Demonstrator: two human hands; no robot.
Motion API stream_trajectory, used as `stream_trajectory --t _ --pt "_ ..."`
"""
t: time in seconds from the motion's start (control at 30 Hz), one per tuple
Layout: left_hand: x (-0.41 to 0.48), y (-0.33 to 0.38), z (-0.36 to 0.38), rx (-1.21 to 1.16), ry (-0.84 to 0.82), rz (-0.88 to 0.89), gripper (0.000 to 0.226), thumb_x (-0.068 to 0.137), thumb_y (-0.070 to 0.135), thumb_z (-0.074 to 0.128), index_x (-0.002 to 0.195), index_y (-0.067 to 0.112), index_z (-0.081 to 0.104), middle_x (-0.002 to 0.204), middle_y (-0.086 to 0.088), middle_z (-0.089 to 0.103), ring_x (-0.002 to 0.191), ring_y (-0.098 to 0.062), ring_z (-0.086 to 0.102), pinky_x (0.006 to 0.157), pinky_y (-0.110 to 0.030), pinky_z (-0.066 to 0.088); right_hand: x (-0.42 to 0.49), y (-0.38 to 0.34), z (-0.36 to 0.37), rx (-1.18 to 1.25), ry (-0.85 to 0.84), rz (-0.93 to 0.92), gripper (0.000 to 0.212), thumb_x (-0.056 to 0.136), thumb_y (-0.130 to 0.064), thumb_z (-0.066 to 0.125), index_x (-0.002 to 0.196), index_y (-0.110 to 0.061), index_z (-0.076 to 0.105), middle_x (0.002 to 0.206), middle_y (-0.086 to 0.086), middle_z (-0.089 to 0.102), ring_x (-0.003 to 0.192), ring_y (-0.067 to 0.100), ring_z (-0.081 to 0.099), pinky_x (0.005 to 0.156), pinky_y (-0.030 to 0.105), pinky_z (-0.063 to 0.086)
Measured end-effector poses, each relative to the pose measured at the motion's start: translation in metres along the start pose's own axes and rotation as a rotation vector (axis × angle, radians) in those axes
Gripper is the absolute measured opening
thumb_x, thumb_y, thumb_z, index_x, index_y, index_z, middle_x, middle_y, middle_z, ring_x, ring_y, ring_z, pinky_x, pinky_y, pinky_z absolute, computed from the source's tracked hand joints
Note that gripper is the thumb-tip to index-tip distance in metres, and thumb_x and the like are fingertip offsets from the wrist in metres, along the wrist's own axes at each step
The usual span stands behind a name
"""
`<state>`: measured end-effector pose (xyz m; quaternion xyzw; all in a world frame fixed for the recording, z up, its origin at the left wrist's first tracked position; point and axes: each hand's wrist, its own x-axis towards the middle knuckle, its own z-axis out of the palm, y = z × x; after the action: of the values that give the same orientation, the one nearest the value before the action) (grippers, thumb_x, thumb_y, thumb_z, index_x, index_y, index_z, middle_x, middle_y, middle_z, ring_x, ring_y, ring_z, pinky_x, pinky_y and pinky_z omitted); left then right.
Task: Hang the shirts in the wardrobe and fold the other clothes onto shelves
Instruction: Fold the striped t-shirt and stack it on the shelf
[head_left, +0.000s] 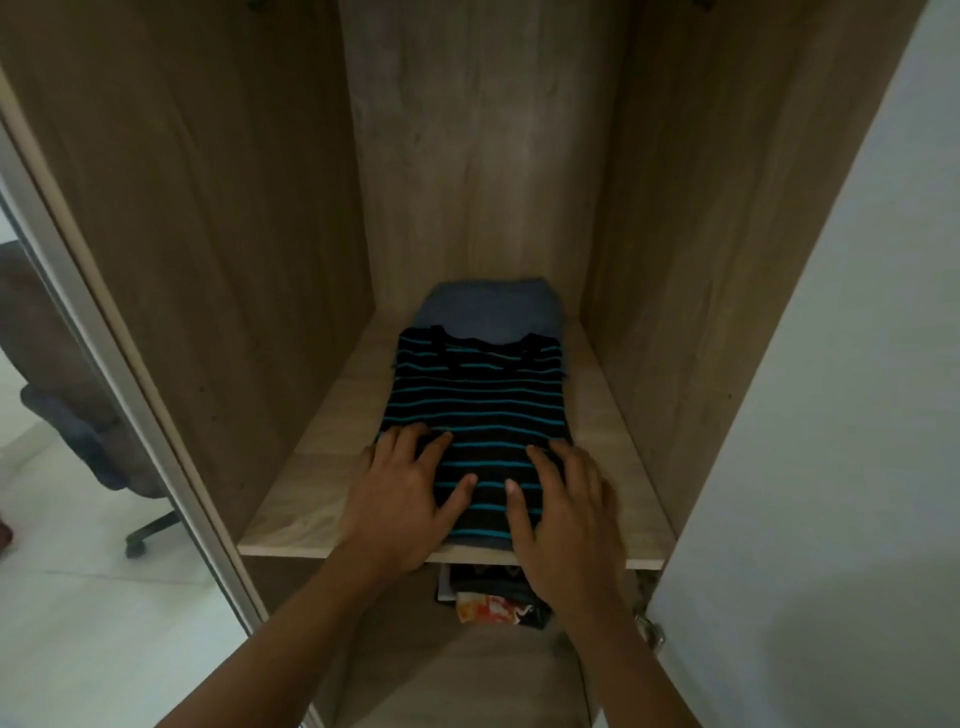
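A folded black top with teal stripes (478, 395) lies on the wooden wardrobe shelf (306, 467), its neckline toward the back. Under it and behind it lies a folded blue-grey garment (488, 312). My left hand (400, 493) rests flat on the striped top's near left corner, fingers spread. My right hand (566, 504) lies flat on its near right corner, fingers straight. Both hands press the cloth near the shelf's front edge.
The wardrobe's wooden side walls and back panel (488, 156) enclose the shelf. Below the shelf sit dark items and an orange-white packet (493, 608). An open white door (831, 415) stands at the right, a mirrored door (104, 364) at the left, reflecting an office chair.
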<state>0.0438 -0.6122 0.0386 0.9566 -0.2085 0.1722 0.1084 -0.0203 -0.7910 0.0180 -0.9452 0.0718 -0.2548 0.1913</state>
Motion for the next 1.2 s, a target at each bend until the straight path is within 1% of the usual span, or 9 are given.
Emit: stream_trajectory --t 0.13,0.2,0.37,0.43,0.6,0.7,0.83,0.97,1.2 --pt "-0.028 0.011 0.009 0.014 -0.035 -0.082 0.084 0.091 0.075 0.005 0.155 0.027 0.031 0.159 0.000 0.034 0.147 -0.022 0.028 0.120 -0.046 0.022 -0.014 0.006 0.006 -0.018 0.147 -0.075 0.041 0.097 -0.050 0.045 0.121 -0.024 0.067 0.121 -0.003 0.061 0.110 0.020 0.055 0.086 0.040 0.048" --pt "-0.034 0.012 0.013 0.040 -0.052 -0.093 0.082 0.092 0.074 0.005 0.158 0.028 0.021 0.164 0.002 0.022 0.152 -0.020 0.016 0.123 -0.046 0.013 -0.014 0.007 0.007 -0.018 0.132 -0.075 0.042 0.097 -0.050 0.044 0.119 -0.023 0.068 0.119 -0.003 0.063 0.108 0.019 0.057 0.084 0.039 0.048" --pt "-0.033 0.013 0.008 0.059 -0.139 -0.090 0.087 0.088 0.076 -0.001 0.159 0.027 0.012 0.167 0.002 0.012 0.153 -0.020 0.006 0.123 -0.046 0.009 -0.013 0.006 0.004 0.031 0.043 -0.038 0.047 0.097 -0.051 0.040 0.124 -0.022 0.066 0.123 -0.001 0.060 0.111 0.021 0.055 0.085 0.039 0.049" --pt "-0.033 0.012 -0.001 0.013 -0.203 -0.083 0.084 0.092 0.076 0.007 0.159 0.026 0.011 0.167 0.001 0.008 0.154 -0.021 0.003 0.123 -0.046 0.008 -0.013 0.004 -0.001 0.085 -0.020 -0.026 0.050 0.098 -0.050 0.039 0.128 -0.019 0.063 0.128 0.002 0.058 0.116 0.023 0.054 0.090 0.041 0.050" --pt "-0.061 0.023 -0.044 -0.063 -0.145 -0.075 0.078 0.094 0.069 0.031 0.155 0.020 0.028 0.162 -0.004 0.027 0.149 -0.023 0.022 0.119 -0.046 0.026 -0.043 -0.009 -0.038 0.239 -0.086 -0.064 0.043 0.102 -0.035 0.048 0.140 -0.014 0.053 0.142 0.005 0.050 0.130 0.023 0.046 0.108 0.038 0.042" --pt "-0.100 0.037 -0.079 -0.093 -0.087 -0.046 0.092 0.083 0.079 0.024 0.153 0.020 0.032 0.159 -0.004 0.033 0.144 -0.023 0.034 0.114 -0.044 0.035 -0.082 -0.022 -0.071 0.251 -0.040 -0.085 0.041 0.102 -0.030 0.049 0.140 -0.013 0.053 0.139 0.007 0.052 0.128 0.023 0.048 0.108 0.038 0.042" --pt "-0.166 0.051 -0.119 -0.135 -0.011 0.004 0.075 0.094 0.064 0.043 0.153 0.019 0.032 0.158 -0.003 0.035 0.140 -0.023 0.039 0.109 -0.044 0.041 -0.145 -0.045 -0.127 0.254 0.050 -0.081 0.040 0.103 -0.031 0.048 0.140 -0.017 0.051 0.141 0.003 0.052 0.126 0.019 0.050 0.102 0.031 0.045" --pt "-0.233 0.074 -0.158 -0.196 0.049 0.039 0.074 0.095 0.062 0.046 0.153 0.020 0.030 0.157 -0.001 0.034 0.140 -0.022 0.039 0.108 -0.040 0.041 -0.211 -0.065 -0.197 0.242 0.106 -0.094 0.038 0.103 -0.032 0.047 0.139 -0.022 0.051 0.140 -0.001 0.050 0.125 0.015 0.048 0.098 0.027 0.043" --pt "-0.278 0.151 -0.233 -0.282 0.148 0.214 0.077 0.095 0.063 0.045 0.155 0.021 0.025 0.159 -0.002 0.032 0.142 -0.019 0.035 0.111 -0.039 0.039 -0.285 -0.076 -0.347 0.170 0.352 -0.137 0.037 0.103 -0.036 0.046 0.138 -0.026 0.052 0.142 -0.005 0.050 0.131 0.010 0.042 0.099 0.018 0.027"
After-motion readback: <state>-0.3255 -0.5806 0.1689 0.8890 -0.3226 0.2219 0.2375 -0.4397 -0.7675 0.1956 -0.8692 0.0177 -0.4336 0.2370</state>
